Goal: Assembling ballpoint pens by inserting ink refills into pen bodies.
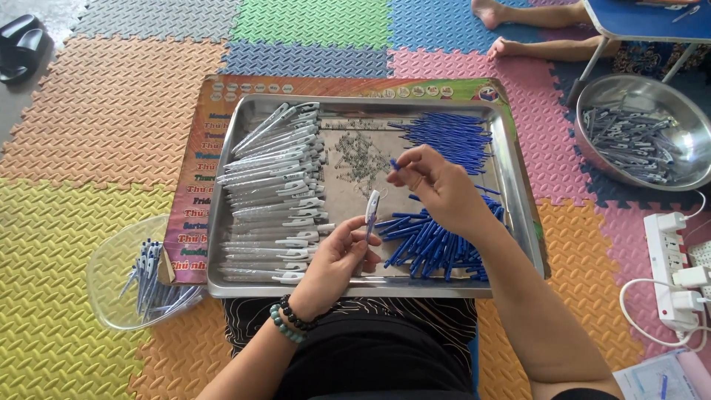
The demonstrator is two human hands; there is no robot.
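A steel tray (pixel 511 170) rests on my lap over a colourful printed board. My left hand (pixel 333 259) holds a grey pen barrel (pixel 372 210) upright near the tray's front edge. Above it, my right hand (pixel 437 185) pinches a small blue pen part (pixel 395 164) between thumb and forefinger. On the tray's left lies a row of grey pen barrels (pixel 274 185). Blue refills (pixel 448 137) are heaped at the back right, and more blue pieces (pixel 429 241) lie under my right wrist. Small springs (pixel 359 155) are scattered in the middle.
A clear plastic bowl (pixel 122 292) with several finished pens stands on the mat at left. At right, a steel basin (pixel 678 115) holds grey pen parts, beside a white power strip (pixel 674 259). Another person's bare feet (pixel 492 15) rest at the back right. Black sandals (pixel 22 44) lie at top left.
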